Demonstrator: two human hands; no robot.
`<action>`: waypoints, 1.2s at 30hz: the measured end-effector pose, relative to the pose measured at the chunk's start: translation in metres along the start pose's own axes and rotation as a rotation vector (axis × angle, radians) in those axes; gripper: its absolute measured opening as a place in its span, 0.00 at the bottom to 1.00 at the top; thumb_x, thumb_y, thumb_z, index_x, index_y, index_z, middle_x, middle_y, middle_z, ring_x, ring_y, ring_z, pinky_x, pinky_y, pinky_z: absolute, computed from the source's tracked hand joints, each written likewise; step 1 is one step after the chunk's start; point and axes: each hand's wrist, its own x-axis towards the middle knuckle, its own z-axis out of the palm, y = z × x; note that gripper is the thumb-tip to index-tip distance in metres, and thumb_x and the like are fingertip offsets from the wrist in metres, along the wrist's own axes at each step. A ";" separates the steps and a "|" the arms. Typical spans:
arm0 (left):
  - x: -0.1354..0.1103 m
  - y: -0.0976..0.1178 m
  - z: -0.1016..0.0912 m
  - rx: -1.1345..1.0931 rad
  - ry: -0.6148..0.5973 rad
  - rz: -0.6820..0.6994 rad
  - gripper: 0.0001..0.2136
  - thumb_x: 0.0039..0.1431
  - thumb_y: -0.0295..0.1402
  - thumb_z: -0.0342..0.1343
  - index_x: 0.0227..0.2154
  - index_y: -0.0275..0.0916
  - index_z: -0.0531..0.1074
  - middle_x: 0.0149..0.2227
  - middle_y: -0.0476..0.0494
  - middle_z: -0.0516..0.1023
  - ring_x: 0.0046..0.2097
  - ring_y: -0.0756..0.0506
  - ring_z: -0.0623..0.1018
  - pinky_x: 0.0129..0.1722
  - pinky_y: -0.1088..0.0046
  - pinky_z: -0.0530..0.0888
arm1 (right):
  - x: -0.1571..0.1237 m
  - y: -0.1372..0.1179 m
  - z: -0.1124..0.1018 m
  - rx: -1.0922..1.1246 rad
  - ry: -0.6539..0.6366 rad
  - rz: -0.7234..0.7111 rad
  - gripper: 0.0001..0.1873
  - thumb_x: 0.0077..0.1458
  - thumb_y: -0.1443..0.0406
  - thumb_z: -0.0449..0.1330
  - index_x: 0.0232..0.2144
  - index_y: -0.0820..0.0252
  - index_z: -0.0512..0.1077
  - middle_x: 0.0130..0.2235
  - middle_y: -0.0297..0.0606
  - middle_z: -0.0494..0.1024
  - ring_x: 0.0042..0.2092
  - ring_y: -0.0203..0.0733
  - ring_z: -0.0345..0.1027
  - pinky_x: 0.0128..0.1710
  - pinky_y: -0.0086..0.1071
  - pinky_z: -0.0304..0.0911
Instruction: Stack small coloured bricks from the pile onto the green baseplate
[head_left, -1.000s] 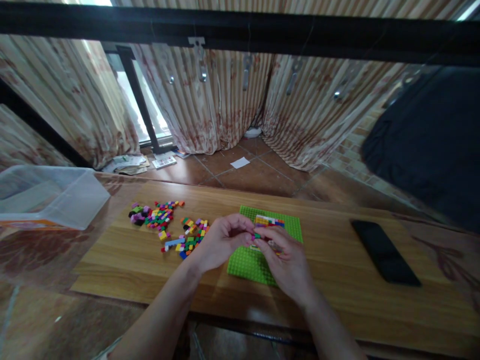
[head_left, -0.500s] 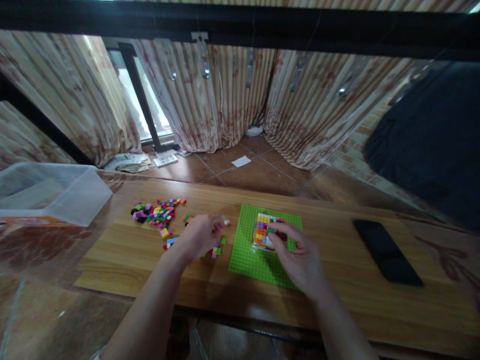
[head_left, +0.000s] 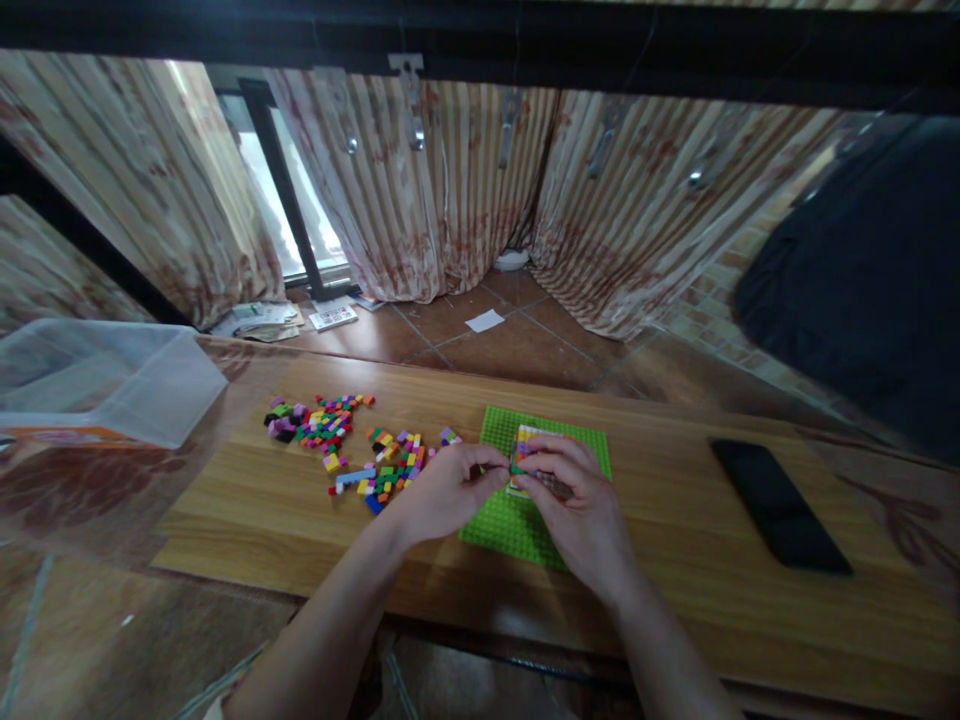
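Observation:
A green studded baseplate [head_left: 495,528] lies on the table, bearing a low block built of multicoloured toy bricks [head_left: 528,432]. My right hand [head_left: 581,510] covers much of that block, its thumb and fingers pinched at a small green brick [head_left: 516,468] by the block's left side. From the left, my left hand [head_left: 450,490] meets it, thumb and forefinger pressed together. Whatever the left fingertips hold is too small to make out. Beside the left hand lies a loose pile of toy bricks [head_left: 390,465], partly hidden behind the hand.
Farther left on the wooden table [head_left: 240,530] is another heap of small bricks [head_left: 322,425]. A clear plastic bin [head_left: 165,390] stands at the far left. At the right lies a black phone [head_left: 780,505]. Striped curtains [head_left: 465,200] hang beyond the table.
My left hand has moved right from the loose brick pile to the built block, uncovering more of the pile. My right hand has shifted slightly left, staying over the block.

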 end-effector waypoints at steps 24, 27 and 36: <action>0.009 -0.009 0.029 -0.354 0.196 -0.193 0.07 0.54 0.34 0.55 0.26 0.35 0.71 0.20 0.53 0.68 0.23 0.52 0.66 0.23 0.77 0.61 | -0.004 0.004 -0.005 -0.215 -0.020 0.000 0.03 0.54 0.64 0.61 0.30 0.51 0.76 0.48 0.37 0.75 0.52 0.48 0.65 0.52 0.48 0.63; 0.010 -0.007 0.032 -0.392 0.218 -0.200 0.07 0.54 0.34 0.55 0.25 0.35 0.71 0.21 0.52 0.68 0.23 0.53 0.67 0.23 0.77 0.62 | -0.004 0.003 -0.007 -0.196 -0.029 0.009 0.03 0.54 0.63 0.62 0.30 0.51 0.77 0.49 0.37 0.75 0.52 0.48 0.65 0.52 0.48 0.63; 0.011 -0.012 0.033 -0.333 0.226 -0.200 0.09 0.54 0.36 0.55 0.26 0.35 0.72 0.20 0.52 0.69 0.23 0.52 0.68 0.22 0.77 0.62 | -0.004 0.008 -0.006 -0.168 0.083 0.155 0.14 0.54 0.55 0.61 0.42 0.52 0.75 0.54 0.43 0.70 0.57 0.52 0.62 0.57 0.54 0.57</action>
